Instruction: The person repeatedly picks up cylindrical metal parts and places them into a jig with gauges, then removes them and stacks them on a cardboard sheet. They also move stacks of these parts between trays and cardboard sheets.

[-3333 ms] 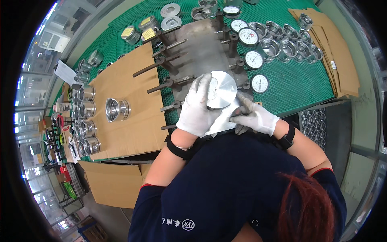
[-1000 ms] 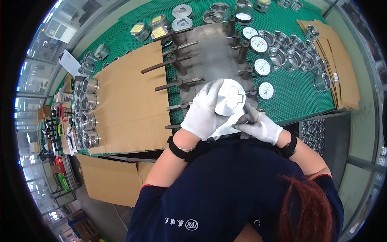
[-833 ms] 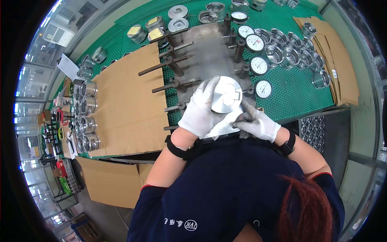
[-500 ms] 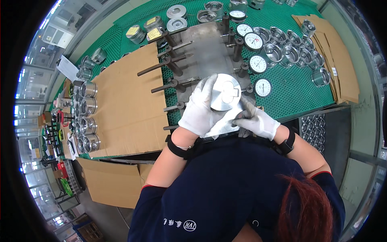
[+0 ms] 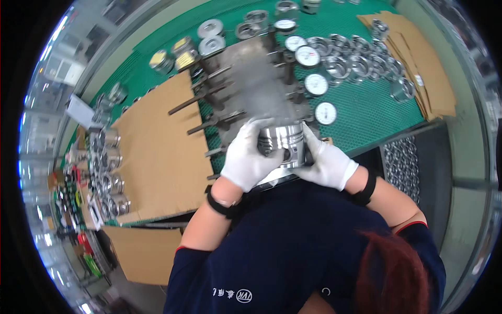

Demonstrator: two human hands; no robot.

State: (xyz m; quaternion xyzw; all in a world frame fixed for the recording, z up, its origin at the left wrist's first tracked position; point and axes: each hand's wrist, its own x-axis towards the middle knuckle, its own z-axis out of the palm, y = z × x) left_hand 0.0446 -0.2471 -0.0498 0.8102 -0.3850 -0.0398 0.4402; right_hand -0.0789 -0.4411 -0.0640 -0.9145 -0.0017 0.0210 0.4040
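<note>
A shiny metal piston (image 5: 285,141) with ring grooves and a pin hole is held between my two white-gloved hands, close to my body. My left hand (image 5: 251,157) wraps its left side, the thumb lying near the pin hole. From the other side my right hand (image 5: 327,161) grips it, fingers along the wall and thumb low. The grooved side of the piston faces me. It is over the near end of a grey metal plate (image 5: 256,83) that carries dark posts, rods and several round dial gauges (image 5: 316,84) along its right edge.
Pistons (image 5: 360,67) stand grouped on the green mat (image 5: 361,123) at the right, beside cardboard sheets (image 5: 431,78). A cardboard sheet (image 5: 162,152) covers the left, with pistons (image 5: 112,183) along its outer edge. Pistons with yellow labels (image 5: 161,60) stand at the back left.
The piston has turned from its flat crown showing to its grooved side showing. My right hand has moved from its lower edge onto its right side. The whole view has shifted slightly.
</note>
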